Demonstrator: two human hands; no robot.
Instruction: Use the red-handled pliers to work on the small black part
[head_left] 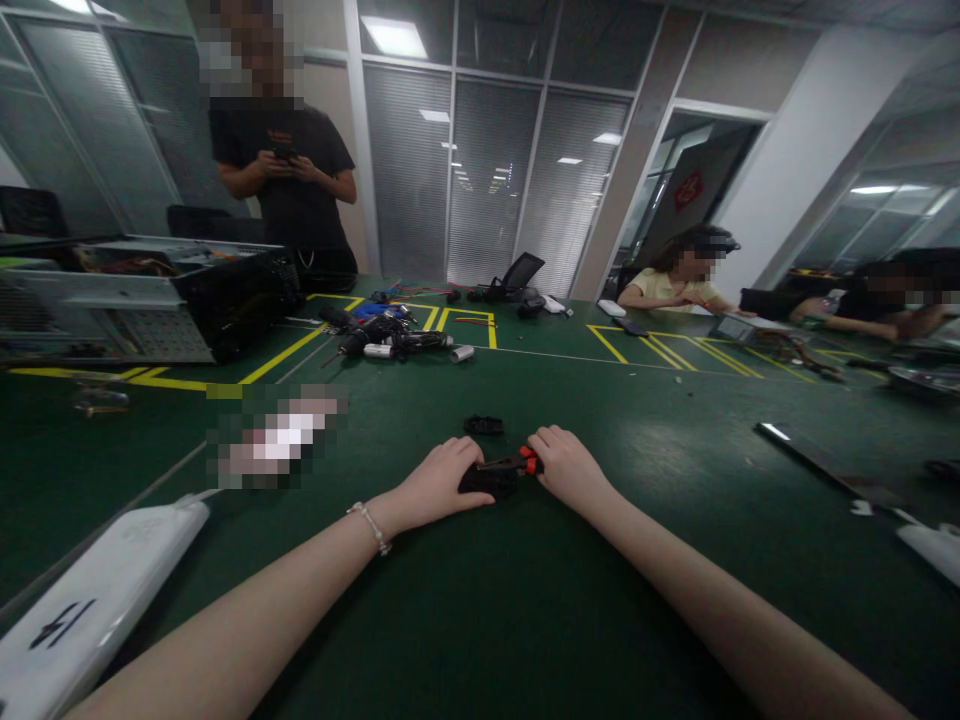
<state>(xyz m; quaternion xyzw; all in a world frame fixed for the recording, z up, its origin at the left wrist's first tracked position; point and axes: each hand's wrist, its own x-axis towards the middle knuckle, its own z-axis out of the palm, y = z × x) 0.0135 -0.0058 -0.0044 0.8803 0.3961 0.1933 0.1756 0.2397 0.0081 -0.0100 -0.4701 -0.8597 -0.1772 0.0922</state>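
Observation:
My left hand (442,478) wears a beaded bracelet and is closed around a small black plastic part (491,484) low over the green table. From the right, my right hand (566,465) grips a pair of pliers (529,460) by red handles, its fingers wrapped around them. The dark jaws point left and reach over the black part, close to my left fingers. Whether they bite on anything is too small to tell. Just beyond my hands lies a second black plastic piece (484,426).
A white power bank (112,600) marked with black writing lies at left. An opened computer case (150,300) stands behind it. Cables and tools (386,335) are piled ahead. A dark flat bar (817,460) lies at right. One person (281,180) stands across the table; others sit at right.

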